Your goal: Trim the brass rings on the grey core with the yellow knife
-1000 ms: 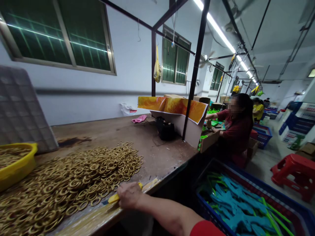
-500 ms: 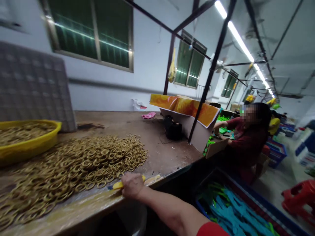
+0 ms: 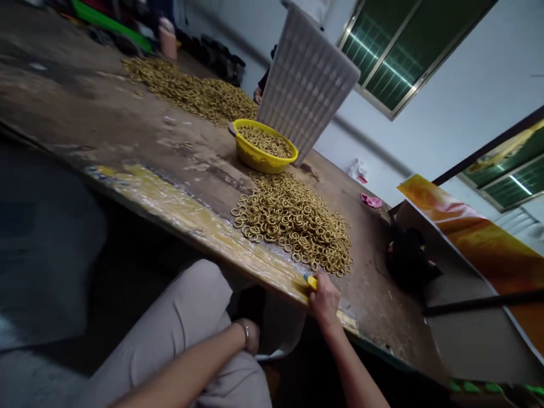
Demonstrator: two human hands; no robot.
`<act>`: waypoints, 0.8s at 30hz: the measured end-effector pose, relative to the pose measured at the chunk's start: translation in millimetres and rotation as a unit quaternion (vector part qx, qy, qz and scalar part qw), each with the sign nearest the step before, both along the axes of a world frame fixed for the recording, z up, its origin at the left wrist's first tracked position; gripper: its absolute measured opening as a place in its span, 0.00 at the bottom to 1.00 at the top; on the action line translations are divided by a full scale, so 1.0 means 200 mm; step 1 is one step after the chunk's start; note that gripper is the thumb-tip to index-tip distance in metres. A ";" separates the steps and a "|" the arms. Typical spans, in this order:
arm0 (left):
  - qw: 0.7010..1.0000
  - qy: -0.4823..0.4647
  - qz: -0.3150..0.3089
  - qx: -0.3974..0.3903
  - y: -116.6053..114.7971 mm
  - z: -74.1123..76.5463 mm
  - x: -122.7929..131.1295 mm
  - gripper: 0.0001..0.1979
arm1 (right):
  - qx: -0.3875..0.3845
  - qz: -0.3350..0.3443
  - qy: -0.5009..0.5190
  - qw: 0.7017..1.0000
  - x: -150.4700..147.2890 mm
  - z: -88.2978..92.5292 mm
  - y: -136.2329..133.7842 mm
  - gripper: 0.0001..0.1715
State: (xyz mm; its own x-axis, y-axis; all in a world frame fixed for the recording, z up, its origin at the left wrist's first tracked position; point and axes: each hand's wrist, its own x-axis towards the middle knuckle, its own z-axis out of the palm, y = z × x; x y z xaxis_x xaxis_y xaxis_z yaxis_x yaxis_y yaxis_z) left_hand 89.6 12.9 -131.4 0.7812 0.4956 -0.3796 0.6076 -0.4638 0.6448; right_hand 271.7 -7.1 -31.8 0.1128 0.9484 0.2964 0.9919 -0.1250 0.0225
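My right hand [image 3: 325,300] is closed around a yellow tool [image 3: 312,281] with a blue end, at the table's front edge; its exact kind I cannot make out. Just beyond it lies a heap of brass-coloured rings [image 3: 297,221], loose on the table [image 3: 204,164]. My left hand [image 3: 252,335], with a bracelet at the wrist, hangs low by my knees below the table edge. Its fingers are hidden. Behind the heap, a yellow basin [image 3: 261,161] holds more rings.
A grey plastic crate panel [image 3: 304,79] stands upright behind the basin. Another pile of rings [image 3: 199,93] lies farther left, with part of a person behind the panel. At right are a cardboard box [image 3: 459,272], a black item [image 3: 410,258] and a pink cloth [image 3: 371,200].
The view has swung left and tilted, bringing my left arm, my legs and the far ring pile into sight. The co-worker at right has left the view. My right hand still grips the tool.
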 end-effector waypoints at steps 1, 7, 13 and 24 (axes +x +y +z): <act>1.000 0.017 -0.002 -0.005 -0.01 -0.01 -0.01 0.14 | 0.005 0.003 0.004 1.000 0.00 0.00 -0.01 0.18; 1.000 0.015 0.001 0.004 -0.09 0.09 -0.11 0.06 | 0.049 0.032 0.001 0.998 0.00 0.00 -0.02 0.17; 0.953 -0.241 0.133 0.129 -0.02 0.45 -0.25 0.10 | 0.044 0.049 -0.010 0.998 0.01 -0.01 -0.03 0.16; 0.854 -0.112 0.413 0.297 1.23 0.67 -0.42 0.25 | 0.033 0.056 -0.001 0.998 0.00 -0.01 -0.02 0.17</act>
State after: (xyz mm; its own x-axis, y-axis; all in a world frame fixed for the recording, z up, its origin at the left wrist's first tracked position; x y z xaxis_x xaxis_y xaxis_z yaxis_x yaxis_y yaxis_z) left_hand 4.7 259.2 1.7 0.0921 0.9654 0.2441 0.7774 -0.2229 0.5881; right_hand 271.5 -11.6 -33.9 0.0070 0.9332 0.3593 0.9997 -0.0150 0.0197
